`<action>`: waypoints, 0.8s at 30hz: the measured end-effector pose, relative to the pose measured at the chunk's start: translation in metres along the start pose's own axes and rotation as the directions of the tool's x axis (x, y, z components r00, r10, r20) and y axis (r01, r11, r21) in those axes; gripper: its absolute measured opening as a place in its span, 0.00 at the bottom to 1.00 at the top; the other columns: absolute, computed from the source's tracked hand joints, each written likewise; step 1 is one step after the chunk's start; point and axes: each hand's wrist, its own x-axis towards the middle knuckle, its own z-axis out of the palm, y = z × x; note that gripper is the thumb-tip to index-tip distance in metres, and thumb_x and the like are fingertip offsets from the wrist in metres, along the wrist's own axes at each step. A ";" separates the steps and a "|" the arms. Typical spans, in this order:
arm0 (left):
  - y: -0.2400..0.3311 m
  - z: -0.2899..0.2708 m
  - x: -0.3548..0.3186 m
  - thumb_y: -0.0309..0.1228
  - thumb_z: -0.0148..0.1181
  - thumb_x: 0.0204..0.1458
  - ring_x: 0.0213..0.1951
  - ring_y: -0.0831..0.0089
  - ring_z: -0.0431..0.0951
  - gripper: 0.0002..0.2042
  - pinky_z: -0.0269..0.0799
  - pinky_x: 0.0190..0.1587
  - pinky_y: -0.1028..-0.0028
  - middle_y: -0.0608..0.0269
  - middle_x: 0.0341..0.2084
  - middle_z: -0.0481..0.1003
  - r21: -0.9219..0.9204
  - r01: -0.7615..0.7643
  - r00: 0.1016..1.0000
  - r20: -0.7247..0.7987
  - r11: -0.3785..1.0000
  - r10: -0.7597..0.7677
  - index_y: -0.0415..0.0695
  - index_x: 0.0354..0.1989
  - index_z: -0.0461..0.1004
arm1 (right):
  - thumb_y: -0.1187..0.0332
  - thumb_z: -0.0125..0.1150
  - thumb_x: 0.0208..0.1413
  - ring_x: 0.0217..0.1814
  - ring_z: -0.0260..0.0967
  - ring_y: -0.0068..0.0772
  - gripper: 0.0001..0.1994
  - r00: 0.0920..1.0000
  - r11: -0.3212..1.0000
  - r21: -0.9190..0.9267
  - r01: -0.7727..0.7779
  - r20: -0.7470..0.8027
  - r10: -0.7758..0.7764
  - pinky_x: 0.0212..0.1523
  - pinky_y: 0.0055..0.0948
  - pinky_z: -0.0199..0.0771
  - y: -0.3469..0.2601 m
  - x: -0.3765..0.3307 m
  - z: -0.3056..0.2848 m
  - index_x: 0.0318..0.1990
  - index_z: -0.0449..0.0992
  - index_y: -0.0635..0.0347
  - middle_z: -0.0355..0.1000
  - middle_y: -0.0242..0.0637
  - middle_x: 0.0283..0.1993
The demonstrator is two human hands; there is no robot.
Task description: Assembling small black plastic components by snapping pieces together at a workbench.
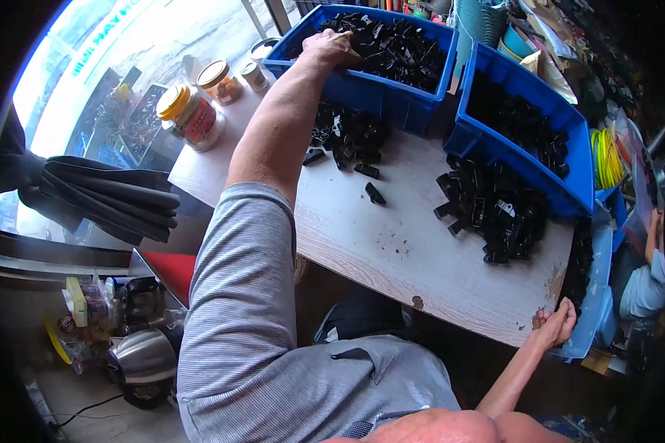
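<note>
Left hand at twelve o'clock over parts in bin, right hand at four beside worktop, fingers partly hidden, grips unclear

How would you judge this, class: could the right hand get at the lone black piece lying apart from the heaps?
Probably yes: mostly bare tabletop seems to lie between the right hand and the lone black piece, with the right-hand heap off to one side.
</note>
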 end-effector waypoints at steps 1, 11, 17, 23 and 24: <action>-0.005 0.003 0.006 0.50 0.60 0.49 0.59 0.58 0.76 0.31 0.73 0.58 0.59 0.55 0.57 0.74 -0.009 -0.021 1.000 -0.004 1.000 0.021 0.63 0.65 0.69 | 0.63 0.66 0.59 0.17 0.58 0.17 0.10 1.000 1.000 0.006 0.003 0.004 -0.003 0.19 0.21 0.65 0.000 0.001 0.002 0.42 0.78 0.57 0.65 0.28 0.19; 0.004 -0.007 -0.005 0.43 0.60 0.51 0.59 0.63 0.76 0.27 0.73 0.60 0.63 0.62 0.57 0.77 0.010 -0.073 0.997 -0.021 0.997 0.073 0.65 0.63 0.73 | 0.63 0.66 0.59 0.15 0.57 0.19 0.10 0.999 0.998 0.031 -0.051 -0.009 0.051 0.17 0.21 0.65 -0.001 -0.001 0.000 0.42 0.77 0.57 0.63 0.28 0.17; -0.008 0.001 0.012 0.44 0.62 0.49 0.57 0.61 0.77 0.26 0.74 0.59 0.63 0.61 0.56 0.77 -0.070 -0.083 0.997 -0.008 0.994 0.083 0.65 0.61 0.74 | 0.54 0.66 0.58 0.12 0.61 0.26 0.13 0.999 0.999 -0.028 -0.039 0.013 0.040 0.13 0.24 0.63 0.023 0.020 -0.008 0.47 0.75 0.41 0.62 0.28 0.14; -0.009 0.003 0.000 0.44 0.67 0.49 0.48 0.55 0.81 0.20 0.77 0.53 0.58 0.57 0.46 0.81 -0.183 -0.210 0.950 -0.268 0.960 0.157 0.58 0.52 0.80 | 0.54 0.67 0.58 0.13 0.61 0.24 0.11 1.000 0.999 -0.042 0.007 -0.004 -0.007 0.15 0.24 0.64 0.030 0.025 -0.009 0.45 0.77 0.43 0.61 0.27 0.14; -0.009 0.002 -0.001 0.45 0.67 0.47 0.49 0.56 0.81 0.22 0.76 0.54 0.59 0.57 0.46 0.82 -0.245 -0.210 0.934 -0.338 0.947 0.119 0.58 0.53 0.80 | 0.54 0.67 0.58 0.13 0.61 0.24 0.11 1.000 1.000 -0.015 0.020 0.004 -0.020 0.15 0.24 0.64 0.032 0.027 -0.010 0.45 0.77 0.43 0.61 0.27 0.13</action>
